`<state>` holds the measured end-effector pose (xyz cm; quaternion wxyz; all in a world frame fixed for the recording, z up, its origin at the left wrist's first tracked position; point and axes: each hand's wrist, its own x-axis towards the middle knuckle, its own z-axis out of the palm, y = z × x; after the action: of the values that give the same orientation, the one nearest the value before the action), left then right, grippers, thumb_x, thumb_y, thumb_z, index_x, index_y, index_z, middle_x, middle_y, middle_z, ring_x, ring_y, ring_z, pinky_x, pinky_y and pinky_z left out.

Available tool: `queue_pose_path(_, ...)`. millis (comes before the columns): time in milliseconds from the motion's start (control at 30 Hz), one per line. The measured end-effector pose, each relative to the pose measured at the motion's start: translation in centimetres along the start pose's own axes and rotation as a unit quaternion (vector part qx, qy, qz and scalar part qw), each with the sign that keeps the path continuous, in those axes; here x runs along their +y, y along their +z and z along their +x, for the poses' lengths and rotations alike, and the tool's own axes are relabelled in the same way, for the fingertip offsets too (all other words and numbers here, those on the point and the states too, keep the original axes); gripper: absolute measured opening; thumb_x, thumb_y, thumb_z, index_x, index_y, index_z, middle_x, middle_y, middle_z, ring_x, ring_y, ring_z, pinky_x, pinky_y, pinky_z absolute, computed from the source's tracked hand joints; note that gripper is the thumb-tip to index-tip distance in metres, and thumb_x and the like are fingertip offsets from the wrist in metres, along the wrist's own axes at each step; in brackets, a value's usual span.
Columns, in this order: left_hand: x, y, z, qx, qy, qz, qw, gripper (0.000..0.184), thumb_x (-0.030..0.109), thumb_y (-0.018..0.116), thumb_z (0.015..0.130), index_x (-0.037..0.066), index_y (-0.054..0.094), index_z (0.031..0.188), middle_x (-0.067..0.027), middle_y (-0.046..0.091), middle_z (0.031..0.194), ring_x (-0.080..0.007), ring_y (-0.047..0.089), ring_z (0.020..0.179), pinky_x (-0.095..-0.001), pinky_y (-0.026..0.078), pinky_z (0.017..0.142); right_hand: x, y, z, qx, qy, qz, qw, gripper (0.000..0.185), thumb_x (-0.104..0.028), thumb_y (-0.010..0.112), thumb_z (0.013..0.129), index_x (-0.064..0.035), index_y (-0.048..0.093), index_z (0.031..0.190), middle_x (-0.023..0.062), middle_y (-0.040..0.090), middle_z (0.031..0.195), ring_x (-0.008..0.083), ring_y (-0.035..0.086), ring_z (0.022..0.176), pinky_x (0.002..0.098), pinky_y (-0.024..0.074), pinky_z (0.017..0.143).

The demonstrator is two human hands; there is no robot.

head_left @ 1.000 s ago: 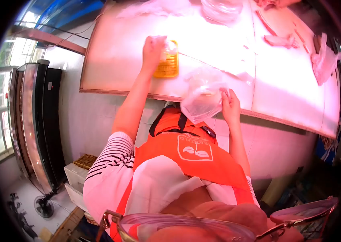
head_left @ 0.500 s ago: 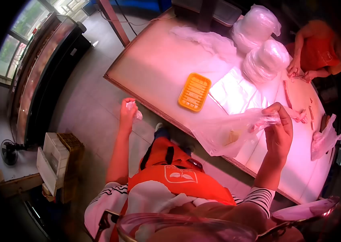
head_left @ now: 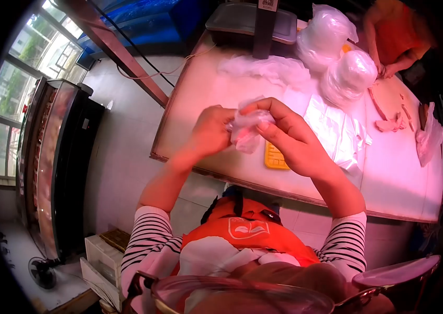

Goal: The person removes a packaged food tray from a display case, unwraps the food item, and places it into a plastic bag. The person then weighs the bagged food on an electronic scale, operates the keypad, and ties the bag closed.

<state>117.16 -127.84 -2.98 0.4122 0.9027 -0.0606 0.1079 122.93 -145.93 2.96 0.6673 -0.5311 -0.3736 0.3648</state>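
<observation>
My left hand (head_left: 213,131) and my right hand (head_left: 292,138) meet over the near part of the table. Between them is a crumpled, see-through plastic bag (head_left: 246,133), bunched up small. The right thumb and fingers pinch its right side, and the curled left fingers grip its left edge. What the bag holds cannot be made out. Below the right hand, a yellow plastic tray (head_left: 274,158) lies on the table, mostly hidden by that hand. Flat white plastic bags (head_left: 331,128) lie to the right of it.
Two wrapped stacks (head_left: 348,78) stand at the back of the table (head_left: 190,99), beside a loose plastic sheet (head_left: 263,69). Meat pieces (head_left: 391,123) and a tied bag (head_left: 430,136) lie right. A co-worker in red (head_left: 397,36) stands behind. A post (head_left: 265,31) rises at the back.
My left hand has come up from beside the table to meet the right. The right hand moved left, and its hanging bag is now gathered between both hands. The view has shifted.
</observation>
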Motion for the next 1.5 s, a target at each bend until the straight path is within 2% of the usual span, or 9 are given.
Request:
queue_pose_path(133,-6.4,-7.9,5.8,0.007,0.008,-0.025,1.000,0.020,0.014,0.062,0.074,0.005,0.064,0.092,-0.0048,0.061,0.068,-0.0092,0.053,0.063,-0.0264,0.044,0.060,0.8,-1.2,-1.0,0.101,-0.067,-0.009,0.993,0.062,-0.011,0.052,0.085,-0.0060,0.016,0.136,0.0112,0.056,0.098,0.0191,0.053,0.096,0.0342,0.0365,0.090)
queue_pose_path(467,-19.6,-19.0,31.6,0.154,-0.054,-0.047,0.985,0.026,0.019,0.057,0.078,0.006,0.062,0.100,-0.0050,0.062,0.089,-0.0144,0.059,0.079,-0.0287,0.045,0.064,7.8,-4.4,-14.6,0.501,0.115,0.000,0.858,0.053,-0.021,0.052,0.087,-0.0008,0.029,0.130,0.0104,0.058,0.093,0.0169,0.057,0.085,0.0319,0.0408,0.087)
queue_pose_path(567,-21.2,-17.1,38.1,0.065,-0.039,-0.110,0.991,0.022,0.014,0.054,0.080,0.006,0.058,0.100,-0.0100,0.056,0.102,-0.0234,0.055,0.083,-0.0316,0.045,0.077,9.1,-3.1,-17.3,0.578,0.108,0.013,0.809,0.056,-0.023,0.055,0.085,-0.0018,0.030,0.131,0.0096,0.057,0.093,0.0159,0.056,0.084,0.0318,0.0413,0.087)
queue_pose_path(767,-34.7,-10.8,47.5,0.159,0.022,0.028,0.987,0.033,0.022,0.059,0.079,0.006,0.058,0.108,-0.0048,0.060,0.093,-0.0158,0.056,0.080,-0.0306,0.044,0.066,10.6,-0.8,-20.3,0.642,0.109,0.047,0.757,0.054,-0.022,0.054,0.086,-0.0017,0.029,0.130,0.0087,0.058,0.094,0.0147,0.056,0.083,0.0327,0.0417,0.087)
queue_pose_path(833,-32.9,-9.5,45.7,0.006,-0.023,-0.093,0.995,0.034,0.019,0.059,0.078,0.004,0.056,0.109,-0.0047,0.061,0.096,-0.0144,0.055,0.082,-0.0273,0.042,0.069,11.2,-0.4,-20.8,0.642,0.115,0.055,0.756,0.053,-0.020,0.052,0.087,-0.0011,0.028,0.130,0.0088,0.058,0.095,0.0151,0.057,0.084,0.0332,0.0417,0.088)
queue_pose_path(1033,-22.5,-5.1,29.4,0.143,-0.102,-0.295,0.939,0.037,0.015,0.059,0.081,0.001,0.051,0.114,-0.0090,0.059,0.096,-0.0147,0.056,0.072,-0.0283,0.048,0.065,16.1,-1.7,-20.6,0.620,0.164,0.067,0.764,0.042,-0.019,0.050,0.088,-0.0008,0.038,0.124,0.0096,0.059,0.094,0.0144,0.056,0.083,0.0288,0.0422,0.084)
queue_pose_path(1133,-22.1,0.0,20.3,0.228,-0.118,-0.364,0.895,0.028,0.019,0.057,0.085,0.003,0.056,0.108,-0.0046,0.059,0.088,-0.0093,0.052,0.075,-0.0182,0.040,0.060,22.1,-3.7,-19.9,0.563,0.228,-0.075,0.791,0.037,-0.022,0.054,0.085,0.0007,0.048,0.114,0.0095,0.059,0.090,0.0152,0.057,0.080,0.0287,0.0447,0.076)
queue_pose_path(1333,-15.3,10.9,3.6,0.052,-0.251,-0.429,0.866,0.026,0.024,0.047,0.091,0.001,0.056,0.098,0.0013,0.047,0.067,-0.0049,0.041,0.059,-0.0181,0.033,0.053,27.4,-8.2,-13.8,0.498,0.340,-0.343,0.720,0.036,-0.027,0.062,0.077,0.0017,0.054,0.098,0.0128,0.060,0.082,0.0207,0.059,0.072,0.0318,0.0462,0.065)
queue_pose_path(1500,-12.2,13.5,-2.0,0.054,-0.332,-0.498,0.799,0.043,0.042,0.038,0.092,0.003,0.051,0.079,0.0026,0.033,0.052,-0.0075,0.032,0.046,-0.0219,0.028,0.045,28.1,-8.4,-13.6,0.436,0.277,-0.169,0.840,0.024,-0.023,0.059,0.081,-0.0005,0.051,0.083,0.0068,0.057,0.067,0.0152,0.059,0.062,0.0276,0.0441,0.056)
